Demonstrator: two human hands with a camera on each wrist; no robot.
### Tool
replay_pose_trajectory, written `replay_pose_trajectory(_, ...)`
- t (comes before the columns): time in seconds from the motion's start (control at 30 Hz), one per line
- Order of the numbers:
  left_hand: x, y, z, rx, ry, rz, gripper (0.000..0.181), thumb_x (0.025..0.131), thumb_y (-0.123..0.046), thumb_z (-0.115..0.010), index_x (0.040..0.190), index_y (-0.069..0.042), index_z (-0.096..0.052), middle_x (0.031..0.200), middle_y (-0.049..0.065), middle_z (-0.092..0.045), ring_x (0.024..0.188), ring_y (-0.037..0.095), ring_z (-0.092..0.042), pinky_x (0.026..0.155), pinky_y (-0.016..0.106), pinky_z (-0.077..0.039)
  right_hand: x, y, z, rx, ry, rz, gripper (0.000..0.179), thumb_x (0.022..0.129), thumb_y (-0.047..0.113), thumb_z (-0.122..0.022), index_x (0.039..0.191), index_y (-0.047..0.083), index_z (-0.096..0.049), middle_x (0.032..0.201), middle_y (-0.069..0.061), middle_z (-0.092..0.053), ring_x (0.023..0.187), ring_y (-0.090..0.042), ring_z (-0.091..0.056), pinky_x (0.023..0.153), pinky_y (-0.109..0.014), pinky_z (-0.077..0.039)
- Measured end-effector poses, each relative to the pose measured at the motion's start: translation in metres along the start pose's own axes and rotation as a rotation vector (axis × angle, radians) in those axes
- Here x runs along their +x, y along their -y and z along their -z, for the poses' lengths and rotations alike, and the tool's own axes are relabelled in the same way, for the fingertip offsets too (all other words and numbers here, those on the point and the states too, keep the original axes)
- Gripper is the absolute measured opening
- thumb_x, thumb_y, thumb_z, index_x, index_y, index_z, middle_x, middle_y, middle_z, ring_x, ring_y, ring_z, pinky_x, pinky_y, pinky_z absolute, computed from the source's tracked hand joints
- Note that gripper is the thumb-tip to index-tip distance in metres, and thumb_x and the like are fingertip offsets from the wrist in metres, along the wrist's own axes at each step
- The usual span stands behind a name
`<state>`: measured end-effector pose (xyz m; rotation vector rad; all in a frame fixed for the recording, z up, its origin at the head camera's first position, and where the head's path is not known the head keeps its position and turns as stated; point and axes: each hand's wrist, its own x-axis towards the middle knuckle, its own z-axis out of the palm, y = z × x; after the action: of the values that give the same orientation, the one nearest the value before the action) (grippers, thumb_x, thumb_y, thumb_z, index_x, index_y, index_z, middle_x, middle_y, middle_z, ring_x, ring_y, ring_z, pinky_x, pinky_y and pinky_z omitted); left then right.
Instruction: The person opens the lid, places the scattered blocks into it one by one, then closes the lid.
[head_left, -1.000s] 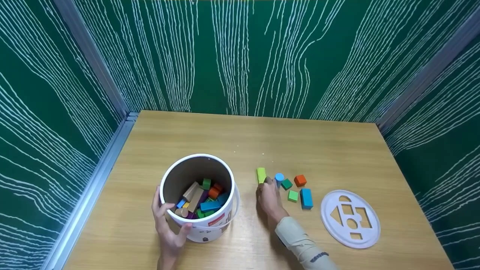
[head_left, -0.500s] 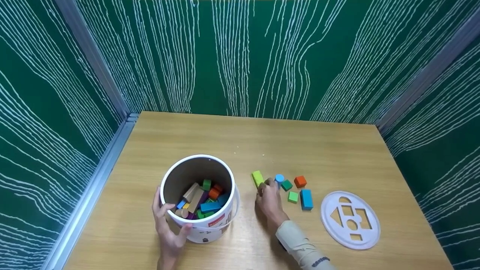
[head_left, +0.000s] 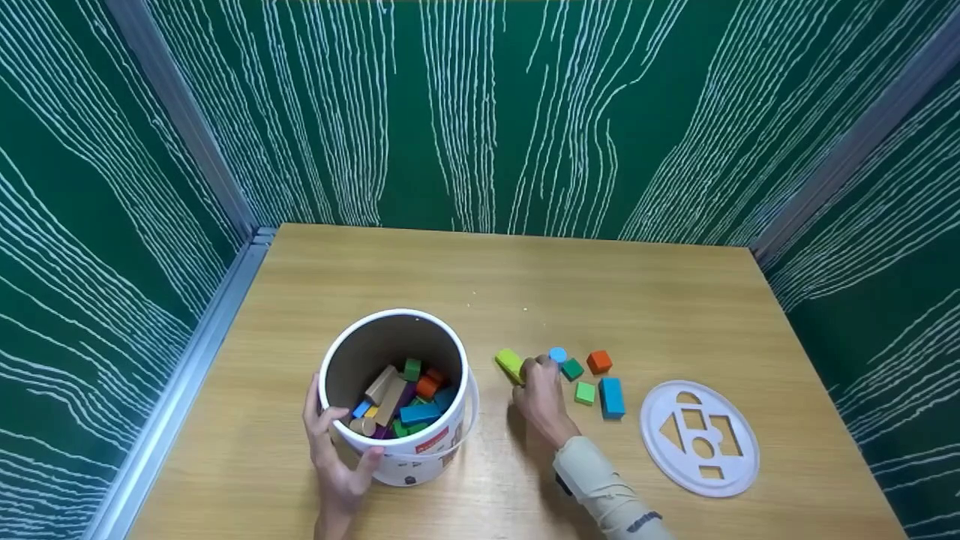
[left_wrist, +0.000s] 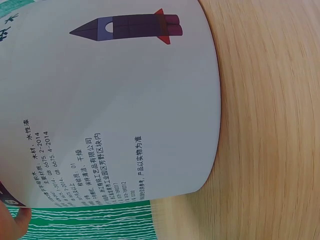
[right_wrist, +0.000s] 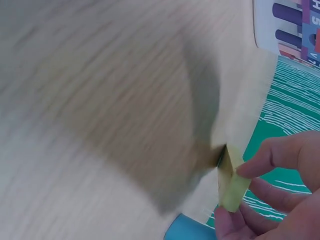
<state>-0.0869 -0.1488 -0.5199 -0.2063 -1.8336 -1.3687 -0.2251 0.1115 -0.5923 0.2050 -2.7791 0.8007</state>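
Note:
My left hand (head_left: 341, 457) holds the side of a white bucket (head_left: 424, 469), fingers and thumb spread about its rim. Several coloured wooden blocks (head_left: 420, 413) lie in the bucket. A yellow-green block (head_left: 509, 364) is pinched between the thumb and fingers of my right hand (head_left: 541, 397), tilted near the table. The right wrist view shows this grip on the block (right_wrist: 235, 185) closely. Beside that hand are a blue cylinder (head_left: 557, 355), a dark green block (head_left: 573, 369), a light green cube (head_left: 585, 393), a red-orange cube (head_left: 599, 362) and a teal block (head_left: 612, 397).
A white round lid (head_left: 652, 420) with shaped holes lies flat on the wooden table (head_left: 375, 262), right of the blocks. Green panels (head_left: 555, 112) with white lines enclose the back and sides. The bucket's handle (head_left: 472, 409) hangs on its right side.
The yellow-green block has swung round, its far end turning left and toward the person, in my right hand. My left hand and the bucket stay in place.

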Motion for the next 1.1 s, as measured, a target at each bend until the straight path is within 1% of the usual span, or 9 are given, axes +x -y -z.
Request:
replay_pose_trajectory(0.07,0.0,0.0,0.0,-0.004,0.001,-0.009,0.053,0.08,-0.029,-0.069,0.109,0.008,-0.043,0.145,0.033,-0.023,0.136,0.028,-0.027,0.111,0.029,-0.025,0.0,0.0,0.002,0.021,-0.009,-0.004,0.015,0.06,-0.009,-0.065,0.074,-0.005,-0.063,0.082,-0.016,-0.054,0.085,-0.034,-0.053,0.072,-0.043,-0.051)
replay_pose_trajectory(0.23,0.001,-0.002,0.0,-0.006,0.001,-0.013,0.055,0.082,-0.033,-0.068,0.108,0.009,-0.043,0.144,0.035,-0.023,0.136,0.028,-0.027,0.111,0.028,-0.025,0.001,0.001,0.006,0.085,-0.02,-0.02,0.015,0.063,-0.006,-0.067,0.078,-0.006,-0.065,0.083,-0.014,-0.055,0.083,-0.03,-0.055,0.068,-0.039,-0.053)
replay_pose_trajectory(0.37,0.001,-0.003,0.0,-0.004,-0.002,-0.007,0.055,0.082,-0.034,-0.067,0.108,0.009,-0.043,0.144,0.034,-0.023,0.136,0.029,-0.027,0.111,0.029,-0.025,0.004,0.005,0.012,0.131,-0.059,0.001,0.015,0.064,-0.006,-0.066,0.079,-0.008,-0.067,0.083,-0.014,-0.058,0.08,-0.029,-0.057,0.065,-0.037,-0.054)
replay_pose_trajectory(0.57,0.0,-0.003,-0.001,0.016,-0.002,0.018,0.052,0.08,-0.029,-0.068,0.108,0.008,-0.044,0.146,0.031,-0.024,0.136,0.027,-0.027,0.11,0.027,-0.026,0.008,0.011,0.026,0.179,-0.121,0.045,0.013,0.064,-0.006,-0.065,0.076,-0.006,-0.067,0.081,-0.014,-0.061,0.076,-0.029,-0.059,0.062,-0.037,-0.052)
replay_pose_trajectory(0.77,0.0,-0.003,0.0,0.019,-0.007,0.026,0.051,0.079,-0.026,-0.07,0.108,0.008,-0.044,0.146,0.031,-0.024,0.136,0.026,-0.027,0.11,0.026,-0.026,0.011,0.022,0.043,0.22,-0.14,0.079,0.012,0.067,-0.006,-0.066,0.079,-0.006,-0.068,0.081,-0.015,-0.063,0.067,-0.025,-0.059,0.052,-0.032,-0.05)
replay_pose_trajectory(0.83,0.0,-0.004,0.0,0.019,-0.009,0.025,0.052,0.079,-0.027,-0.07,0.108,0.008,-0.044,0.146,0.031,-0.024,0.136,0.026,-0.027,0.109,0.025,-0.026,0.012,0.026,0.05,0.233,-0.14,0.086,0.012,0.068,-0.007,-0.065,0.079,-0.006,-0.068,0.081,-0.015,-0.063,0.067,-0.026,-0.058,0.052,-0.032,-0.05)
replay_pose_trajectory(0.97,0.002,-0.004,-0.001,-0.008,-0.018,-0.001,0.055,0.08,-0.03,-0.069,0.106,0.01,-0.043,0.143,0.036,-0.024,0.136,0.029,-0.027,0.11,0.028,-0.026,0.014,0.035,0.064,0.25,-0.147,0.117,0.011,0.067,-0.007,-0.064,0.077,-0.006,-0.068,0.081,-0.015,-0.063,0.07,-0.028,-0.058,0.055,-0.034,-0.051)
replay_pose_trajectory(1.1,0.002,-0.003,-0.001,-0.021,-0.031,-0.019,0.058,0.081,-0.034,-0.068,0.104,0.012,-0.043,0.141,0.039,-0.024,0.136,0.031,-0.028,0.111,0.029,-0.026,0.017,0.043,0.077,0.25,-0.163,0.159,0.01,0.066,-0.008,-0.065,0.074,-0.004,-0.068,0.077,-0.013,-0.063,0.068,-0.027,-0.056,0.056,-0.034,-0.05)
